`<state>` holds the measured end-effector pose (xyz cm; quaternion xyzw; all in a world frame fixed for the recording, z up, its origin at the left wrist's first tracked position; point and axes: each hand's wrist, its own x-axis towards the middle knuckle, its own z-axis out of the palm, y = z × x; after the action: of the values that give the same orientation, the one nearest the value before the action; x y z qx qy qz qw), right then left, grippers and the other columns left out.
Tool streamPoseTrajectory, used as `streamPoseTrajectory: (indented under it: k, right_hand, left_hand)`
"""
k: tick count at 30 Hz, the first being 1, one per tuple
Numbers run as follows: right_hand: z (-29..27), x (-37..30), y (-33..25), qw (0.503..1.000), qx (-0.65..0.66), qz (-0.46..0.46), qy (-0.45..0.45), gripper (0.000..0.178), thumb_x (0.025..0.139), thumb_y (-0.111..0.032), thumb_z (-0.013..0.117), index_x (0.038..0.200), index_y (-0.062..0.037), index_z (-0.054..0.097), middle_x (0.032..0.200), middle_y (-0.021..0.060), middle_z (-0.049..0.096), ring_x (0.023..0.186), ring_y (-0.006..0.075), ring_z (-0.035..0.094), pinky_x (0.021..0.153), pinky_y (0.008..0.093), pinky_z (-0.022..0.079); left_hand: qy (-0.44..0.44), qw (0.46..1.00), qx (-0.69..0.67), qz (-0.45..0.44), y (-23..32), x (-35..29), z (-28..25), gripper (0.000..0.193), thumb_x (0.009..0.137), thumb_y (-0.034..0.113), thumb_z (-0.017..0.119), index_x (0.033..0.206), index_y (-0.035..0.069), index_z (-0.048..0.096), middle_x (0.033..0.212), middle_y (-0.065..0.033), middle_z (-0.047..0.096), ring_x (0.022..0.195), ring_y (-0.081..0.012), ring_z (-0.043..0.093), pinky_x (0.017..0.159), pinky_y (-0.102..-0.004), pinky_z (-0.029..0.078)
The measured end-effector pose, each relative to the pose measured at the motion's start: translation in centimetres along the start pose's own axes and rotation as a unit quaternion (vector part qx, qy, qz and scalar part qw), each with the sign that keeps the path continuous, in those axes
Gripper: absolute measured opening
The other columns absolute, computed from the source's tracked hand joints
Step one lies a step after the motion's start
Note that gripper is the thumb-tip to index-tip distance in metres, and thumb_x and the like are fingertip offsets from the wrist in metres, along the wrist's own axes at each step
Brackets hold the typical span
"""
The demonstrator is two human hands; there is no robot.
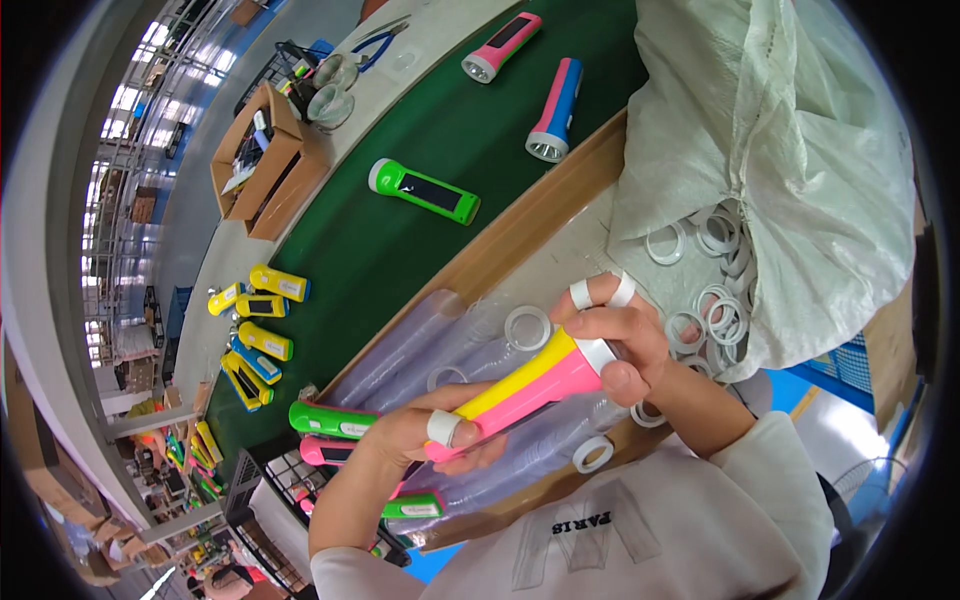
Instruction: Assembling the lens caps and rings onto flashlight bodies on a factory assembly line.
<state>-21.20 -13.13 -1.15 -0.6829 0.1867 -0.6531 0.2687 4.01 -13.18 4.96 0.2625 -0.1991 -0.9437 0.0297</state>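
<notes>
Between my two hands is a yellow and pink flashlight (525,390), tilted with its wide head up to the right. My left hand (425,435) is wrapped round its narrow tail end. Around the white rim (597,356) of the head, my right hand (630,335) has its fingers and thumb closed. White tape is wound on fingers of both hands. Close beyond the flashlight lies a loose white ring (528,327), and a second ring (593,454) rests nearer my body. The lens face is hidden by my right hand.
A white woven sack (770,150) with many white rings (722,315) stands at right. On the green belt (340,270) lie a green flashlight (425,192), two pinkish ones and a yellow cluster (265,340). Clear plastic rolls (410,335), a cardboard box (275,165) and blue-handled pliers (376,50) are also around.
</notes>
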Motion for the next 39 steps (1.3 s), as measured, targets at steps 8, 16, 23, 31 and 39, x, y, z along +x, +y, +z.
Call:
streamPoseTrajectory:
  k: [8, 16, 23, 31, 39]
  right_hand:
    - [-0.9, 1.4, 2.9, 0.858, 0.184, 0.478, 0.039, 0.052, 0.098, -0.041, 0.043, 0.127, 0.0018, 0.044, 0.106, 0.0091, 0.053, 0.087, 0.0155, 0.054, 0.075, 0.0275, 0.046]
    - [-1.2, 0.2, 3.7, 0.839, 0.329, 0.434, -0.006, 0.048, 0.095, -0.021, 0.057, 0.135, -0.0008, 0.038, 0.133, 0.0155, 0.042, 0.122, 0.0222, 0.045, 0.099, 0.0345, 0.039]
    - [-0.3, 0.6, 3.9, 0.823, 0.340, 0.455, 0.016, 0.052, 0.093, -0.026, 0.059, 0.134, -0.0028, 0.040, 0.124, 0.0130, 0.048, 0.113, 0.0190, 0.050, 0.095, 0.0325, 0.042]
    - [-0.2, 0.7, 4.3, 0.675, 0.474, 0.529, 0.199, 0.043, 0.093, -0.027, 0.054, 0.129, -0.0073, 0.043, 0.109, 0.0157, 0.060, 0.070, 0.0211, 0.060, 0.063, 0.0324, 0.049]
    - [-1.1, -0.4, 5.1, 0.605, 0.564, 0.518, 0.217, 0.055, 0.095, -0.041, 0.044, 0.140, -0.0117, 0.038, 0.118, 0.0182, 0.055, 0.074, 0.0284, 0.062, 0.056, 0.0362, 0.051]
  left_hand:
    - [0.218, 0.721, 0.658, 0.011, 8.1, 1.0, 1.7, 0.053, 0.085, 0.025, 0.068, 0.127, 0.002, 0.045, 0.088, -0.0046, 0.061, 0.075, -0.0206, 0.061, 0.064, -0.0323, 0.050]
    - [0.111, 0.982, 0.118, -0.099, 9.8, 0.1, -2.6, 0.052, 0.084, 0.022, 0.068, 0.125, 0.000, 0.046, 0.080, -0.0047, 0.056, 0.058, -0.0074, 0.052, 0.050, -0.0211, 0.039]
    - [0.205, 0.856, 0.470, -0.069, 10.1, 0.7, -1.0, 0.048, 0.086, 0.029, 0.065, 0.121, 0.001, 0.047, 0.075, -0.0073, 0.060, 0.053, -0.0180, 0.058, 0.050, -0.0300, 0.043]
    - [0.248, 0.809, 0.532, -0.012, 12.1, -2.4, -1.2, 0.057, 0.075, 0.018, 0.075, 0.123, 0.002, 0.048, 0.090, -0.0070, 0.064, 0.082, -0.0181, 0.064, 0.071, -0.0293, 0.048]
    - [0.452, 0.708, 0.496, 0.222, 18.4, 2.3, -9.3, 0.055, 0.086, 0.026, 0.066, 0.132, 0.004, 0.048, 0.084, 0.0017, 0.052, 0.059, -0.0045, 0.046, 0.048, -0.0190, 0.037]
